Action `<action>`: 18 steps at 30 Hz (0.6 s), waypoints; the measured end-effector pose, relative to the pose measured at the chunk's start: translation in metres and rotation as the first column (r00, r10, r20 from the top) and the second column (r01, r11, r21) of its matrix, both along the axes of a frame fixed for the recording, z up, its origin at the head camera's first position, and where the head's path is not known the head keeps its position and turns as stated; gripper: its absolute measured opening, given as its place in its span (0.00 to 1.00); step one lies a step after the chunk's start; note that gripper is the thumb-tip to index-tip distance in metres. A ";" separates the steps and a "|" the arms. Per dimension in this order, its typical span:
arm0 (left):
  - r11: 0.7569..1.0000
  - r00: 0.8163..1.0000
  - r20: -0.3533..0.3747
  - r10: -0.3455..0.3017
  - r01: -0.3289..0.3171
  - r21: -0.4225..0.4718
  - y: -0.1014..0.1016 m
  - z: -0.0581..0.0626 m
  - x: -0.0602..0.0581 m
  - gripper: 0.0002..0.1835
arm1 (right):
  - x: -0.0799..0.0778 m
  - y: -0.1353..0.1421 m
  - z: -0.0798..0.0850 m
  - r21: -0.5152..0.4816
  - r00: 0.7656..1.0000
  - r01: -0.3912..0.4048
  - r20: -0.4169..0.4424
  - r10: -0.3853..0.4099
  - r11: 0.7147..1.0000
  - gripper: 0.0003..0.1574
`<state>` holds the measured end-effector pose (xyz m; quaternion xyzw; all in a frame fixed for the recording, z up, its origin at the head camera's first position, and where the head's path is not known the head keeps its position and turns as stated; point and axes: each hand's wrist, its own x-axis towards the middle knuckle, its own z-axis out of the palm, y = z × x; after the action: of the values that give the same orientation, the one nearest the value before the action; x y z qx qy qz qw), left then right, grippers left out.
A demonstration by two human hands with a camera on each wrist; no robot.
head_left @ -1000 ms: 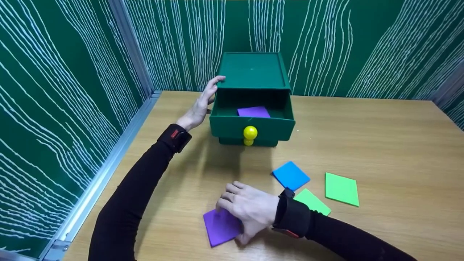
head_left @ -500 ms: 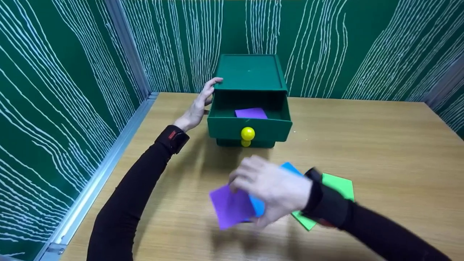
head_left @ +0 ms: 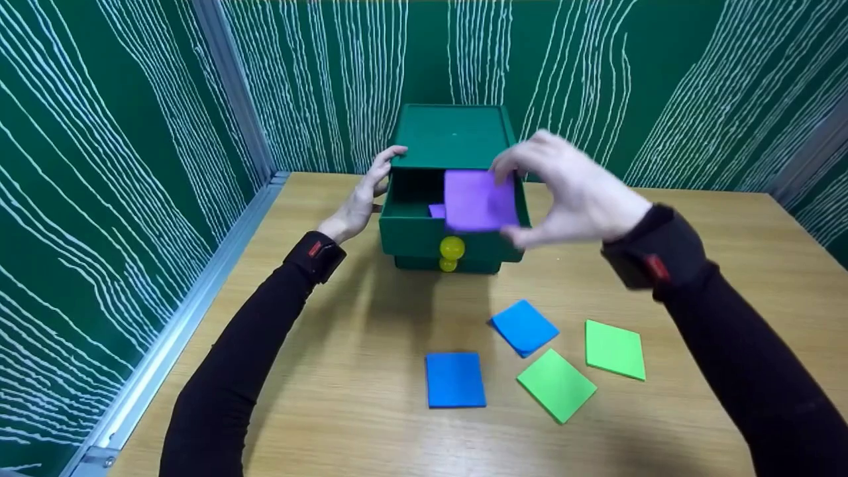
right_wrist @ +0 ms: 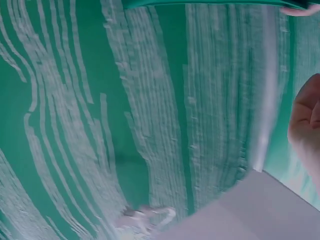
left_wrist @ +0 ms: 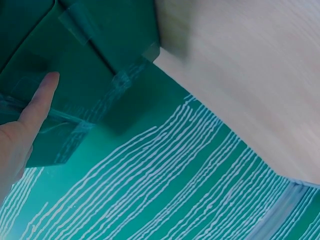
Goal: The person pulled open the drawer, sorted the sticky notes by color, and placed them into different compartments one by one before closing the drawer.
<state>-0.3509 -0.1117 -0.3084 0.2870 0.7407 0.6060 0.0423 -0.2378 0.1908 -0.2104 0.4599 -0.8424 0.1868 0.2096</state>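
A green box [head_left: 454, 136] has its drawer [head_left: 407, 235] pulled out, with a yellow knob [head_left: 452, 248] on the front. My left hand [head_left: 361, 199] rests against the box's left side, fingertips at its top edge. In the left wrist view an extended finger [left_wrist: 42, 97] lies along the green wall. My right hand [head_left: 573, 192] pinches a flat purple square [head_left: 472, 202] by its right side, over the open drawer. Behind it, a second purple piece [head_left: 435, 211] shows partly inside the drawer. In the right wrist view, curled fingers [right_wrist: 307, 127] appear at the right edge.
Two blue squares [head_left: 456, 379] and two light green squares [head_left: 556, 385] lie on the wooden table [head_left: 318, 397] in front of the box. Green walls [head_left: 570, 79] with white wavy lines stand behind and at the left, joined by a metal post [head_left: 238, 86].
My right hand has lifted the purple square off the table and carried it forward over the drawer. A blue square formerly covered by it now shows. My left hand stays at the box.
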 end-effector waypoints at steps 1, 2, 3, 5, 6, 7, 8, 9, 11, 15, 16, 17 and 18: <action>1.000 1.000 -0.001 0.002 -0.002 -0.001 0.000 0.000 0.000 0.34 | -0.006 0.002 0.001 -0.004 0.999 0.033 0.020 -0.033 0.999 0.34; 1.000 1.000 -0.004 0.004 -0.004 -0.002 0.000 -0.001 0.000 0.34 | -0.011 0.004 0.001 -0.009 0.997 0.065 0.038 -0.064 0.998 0.33; 1.000 1.000 -0.005 0.005 -0.005 -0.002 0.000 -0.001 0.000 0.34 | -0.017 0.005 0.000 -0.014 0.995 0.092 0.052 -0.091 0.996 0.33; 1.000 1.000 -0.004 0.003 -0.003 -0.001 -0.001 -0.002 -0.001 0.34 | -0.026 0.007 -0.003 -0.025 0.988 0.134 0.078 -0.131 0.991 0.31; 1.000 1.000 -0.003 0.002 -0.002 0.001 -0.001 -0.002 -0.002 0.34 | -0.030 0.008 -0.005 -0.028 0.985 0.149 0.089 -0.146 0.988 0.31; 1.000 1.000 -0.002 0.001 -0.001 0.003 -0.001 -0.003 -0.002 0.34 | -0.034 0.009 -0.008 -0.027 0.982 0.164 0.100 -0.160 0.986 0.30; 1.000 1.000 -0.002 0.001 -0.001 0.003 -0.001 -0.003 -0.002 0.34 | -0.037 0.010 -0.012 -0.021 0.978 0.178 0.113 -0.175 0.984 0.31; 1.000 1.000 -0.001 0.001 -0.001 0.006 -0.001 -0.003 -0.003 0.34 | -0.041 0.010 -0.016 -0.011 0.976 0.185 0.120 -0.183 0.983 0.31; 1.000 1.000 0.001 0.001 -0.001 0.010 -0.001 -0.004 -0.003 0.34 | -0.045 0.012 -0.024 0.012 0.974 0.189 0.123 -0.189 0.982 0.30; 1.000 1.000 -0.003 -0.002 0.002 0.005 -0.001 -0.003 -0.003 0.34 | -0.044 0.013 -0.035 -0.005 0.986 0.143 0.085 -0.142 0.990 0.25; 1.000 1.000 -0.002 -0.004 0.004 0.004 -0.002 -0.002 -0.003 0.34 | -0.042 0.012 -0.037 -0.015 0.989 0.127 0.072 -0.126 0.992 0.23; 1.000 1.000 -0.001 -0.005 0.005 0.004 -0.002 -0.002 -0.003 0.34 | -0.039 0.012 -0.037 -0.024 0.992 0.112 0.058 -0.110 0.993 0.22; 1.000 1.000 -0.001 -0.004 0.004 0.004 -0.003 -0.002 -0.003 0.34 | -0.036 0.011 -0.038 -0.028 0.995 0.096 0.042 -0.095 0.995 0.21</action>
<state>-0.3538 -0.1143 -0.3104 0.2889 0.7389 0.6072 0.0426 -0.2735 0.2017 -0.2482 0.4122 -0.8645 0.1986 0.2082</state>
